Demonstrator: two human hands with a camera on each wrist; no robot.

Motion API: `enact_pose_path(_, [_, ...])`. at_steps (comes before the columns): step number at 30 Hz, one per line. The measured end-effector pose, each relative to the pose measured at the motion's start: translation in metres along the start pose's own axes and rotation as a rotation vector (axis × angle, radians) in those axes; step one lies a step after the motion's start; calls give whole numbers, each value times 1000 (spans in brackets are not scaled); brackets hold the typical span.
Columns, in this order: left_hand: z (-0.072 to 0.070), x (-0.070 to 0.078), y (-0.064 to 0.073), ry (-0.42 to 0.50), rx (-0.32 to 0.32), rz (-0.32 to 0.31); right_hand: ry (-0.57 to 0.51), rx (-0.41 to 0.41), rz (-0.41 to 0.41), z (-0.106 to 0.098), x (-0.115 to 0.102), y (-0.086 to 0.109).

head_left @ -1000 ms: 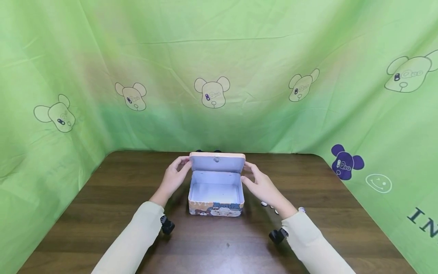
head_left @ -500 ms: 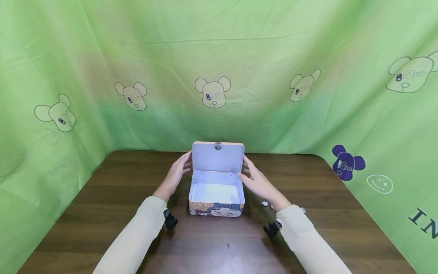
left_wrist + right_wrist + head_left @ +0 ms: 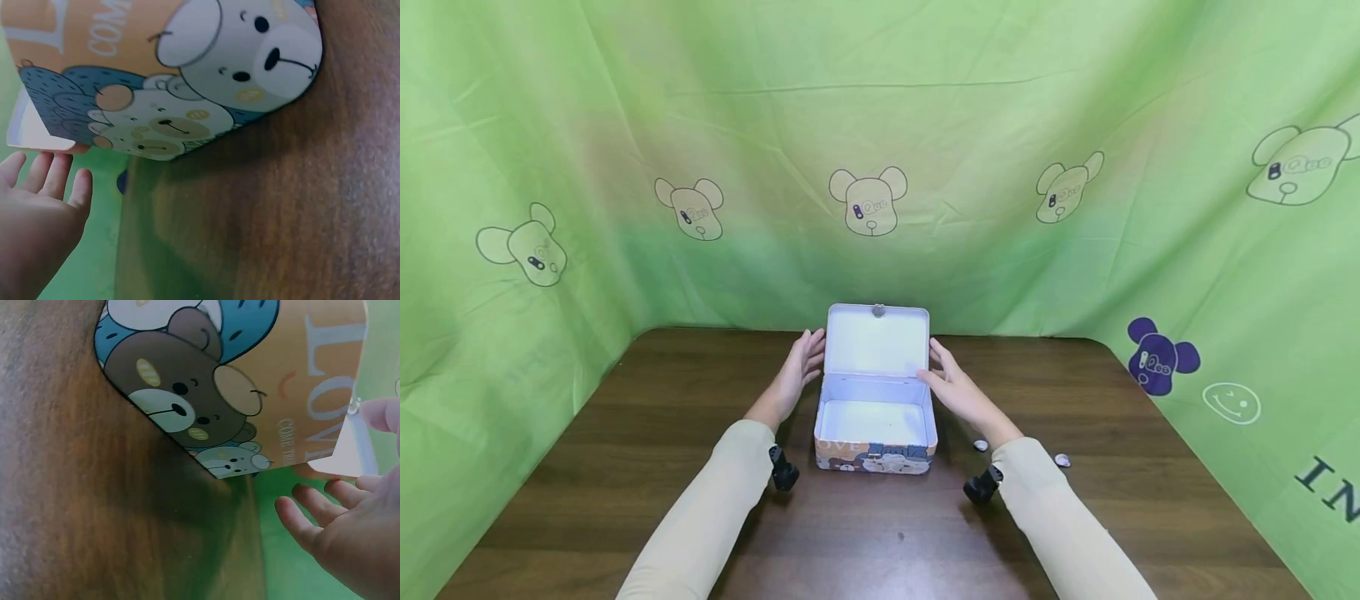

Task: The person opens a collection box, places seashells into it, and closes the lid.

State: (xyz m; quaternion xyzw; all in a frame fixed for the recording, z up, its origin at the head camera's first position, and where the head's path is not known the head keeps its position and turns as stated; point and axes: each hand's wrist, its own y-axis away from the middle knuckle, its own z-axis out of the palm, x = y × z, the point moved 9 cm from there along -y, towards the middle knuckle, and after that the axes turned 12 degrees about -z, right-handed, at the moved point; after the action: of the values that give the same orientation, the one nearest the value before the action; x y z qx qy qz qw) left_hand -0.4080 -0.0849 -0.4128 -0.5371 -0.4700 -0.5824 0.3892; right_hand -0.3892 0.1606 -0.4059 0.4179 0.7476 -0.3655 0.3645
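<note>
While its lid (image 3: 877,342) stands raised along the far side, the printed box (image 3: 876,460) rests on the dark wooden surface (image 3: 880,550), its pale interior exposed to anyone watching. A metal clasp (image 3: 878,311) sits at the lid's top edge, its detail too small to resolve; the lid's outer face is turned away.

Left hand (image 3: 791,377): released, fingers extended beside the lid's left edge. In the left wrist view the fingertips reach the rim, though whether they press on it cannot be told; palm and wrist are cropped at lower left. Right hand (image 3: 958,390): likewise released, thumb near the hinge end of the box's right rim, remaining fingers spread beside the lid, contact uncertain. The right wrist view cuts this hand at its right border.

The side walls bear cartoon bears; on the right one, white lettering (image 3: 328,381) begins "LOV", the final letter hard to read.

One small pale piece (image 3: 981,446) lies right of the box, close to the right forearm; a second piece (image 3: 1062,460) lies beyond the right sleeve (image 3: 1052,508). The nature of both is indistinct, and the sleeve conceals the wood beneath it. Behind, green cloth (image 3: 760,108) hangs in folds, its large lettering (image 3: 1330,487) truncated at the right margin.
</note>
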Motion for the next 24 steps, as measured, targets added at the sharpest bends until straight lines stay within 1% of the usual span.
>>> enact_pose_path(1, [1, -2, -1, 1, -4, -8, -16, -6, 6, 1, -4, 1])
enact_pose_path(4, [1, -7, -3, 18, -12, -29, -64, -3, 14, 2, 0, 2])
enact_pose_path(7, [3, -11, -4, 35, -20, -52, -114, 2, 39, 5, 7, 1])
enact_pose_path(8, [4, -13, -4, 36, -21, -61, -126, 8, 43, 6, 15, -1])
enact_pose_path(12, [6, -21, -7, 35, -33, -95, -166, 12, 71, 8, 23, -2])
enact_pose_path(20, [8, -28, -7, 45, -36, -136, -181, 8, 64, 8, 28, -2])
enact_pose_path(24, [8, -28, -7, 36, -40, -137, -181, 0, 61, 8, 28, 0])
